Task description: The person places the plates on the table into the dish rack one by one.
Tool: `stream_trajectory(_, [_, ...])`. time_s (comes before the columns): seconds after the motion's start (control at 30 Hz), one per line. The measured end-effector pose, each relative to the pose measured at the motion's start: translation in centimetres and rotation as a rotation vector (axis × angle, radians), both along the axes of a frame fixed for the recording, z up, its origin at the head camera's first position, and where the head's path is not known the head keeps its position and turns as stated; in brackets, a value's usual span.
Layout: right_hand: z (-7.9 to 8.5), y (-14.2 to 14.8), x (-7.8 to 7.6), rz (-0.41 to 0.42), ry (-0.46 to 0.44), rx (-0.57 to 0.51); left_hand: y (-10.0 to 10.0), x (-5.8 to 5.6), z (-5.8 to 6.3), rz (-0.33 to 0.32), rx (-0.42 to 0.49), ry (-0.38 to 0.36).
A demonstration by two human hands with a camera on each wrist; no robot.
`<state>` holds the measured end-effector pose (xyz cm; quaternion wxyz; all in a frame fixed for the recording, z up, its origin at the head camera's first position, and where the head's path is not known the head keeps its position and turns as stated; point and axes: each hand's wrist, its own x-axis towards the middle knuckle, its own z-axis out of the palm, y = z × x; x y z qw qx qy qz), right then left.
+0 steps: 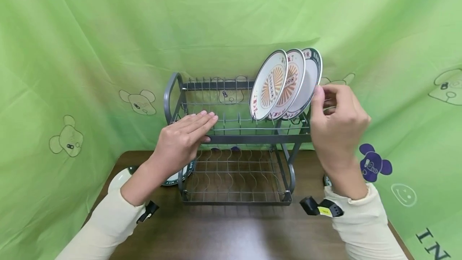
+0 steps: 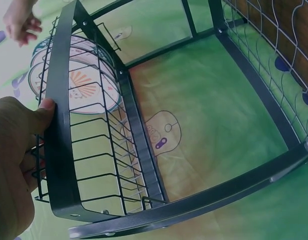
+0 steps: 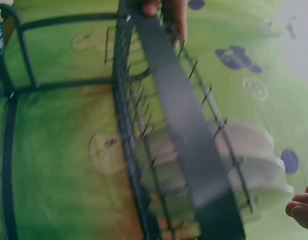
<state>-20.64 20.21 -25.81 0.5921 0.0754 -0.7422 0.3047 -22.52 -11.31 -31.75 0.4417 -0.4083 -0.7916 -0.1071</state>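
Three white patterned plates (image 1: 268,85) lean upright side by side at the right of the upper tier of a dark metal dish rack (image 1: 252,139). My left hand (image 1: 185,133) grips the front rail of that tier, with its thumb (image 2: 43,112) against the outer face and its fingers over the top. Beside the rightmost plate (image 1: 312,71) is my right hand (image 1: 339,117), its fingers loosely curled. In the left wrist view a gap shows between the right hand (image 2: 22,22) and the plates; the right wrist view shows its fingertips (image 3: 301,210) near the rims.
The rack's lower tier (image 1: 231,179) holds nothing in view. On the brown table (image 1: 223,232), a green-rimmed plate (image 1: 177,177) and a white dish (image 1: 119,179) are partly hidden by the left arm. Another dish edge (image 1: 327,181) shows by the right wrist. Green cloth (image 1: 216,23) hangs behind.
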Motion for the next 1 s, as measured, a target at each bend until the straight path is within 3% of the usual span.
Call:
stream_trajectory(0.23, [-1.9, 4.2, 0.5, -0.004, -0.240, 0.012, 0.2, 0.0, 0.1, 0.001, -0.003, 0.004])
stream_trajectory(0.33, [-2.5, 5.4, 0.8, 0.044, -0.363, 0.080, 0.2, 0.0, 0.0, 0.008, -0.012, 0.004])
stream_trajectory(0.43, [-3.0, 6.2, 0.9, 0.115, -0.409, 0.186, 0.1, 0.0, 0.0, 0.012, -0.017, 0.004])
stream_trajectory(0.73, [-4.7, 7.5, 0.7, 0.285, -0.374, 0.474, 0.0, -0.1, 0.0, 0.010, -0.013, 0.008])
stream_trajectory(1.0, [-6.6, 7.5, -0.3, 0.412, -0.198, 0.468, -0.2, -0.2, -0.3, 0.017, -0.018, 0.016])
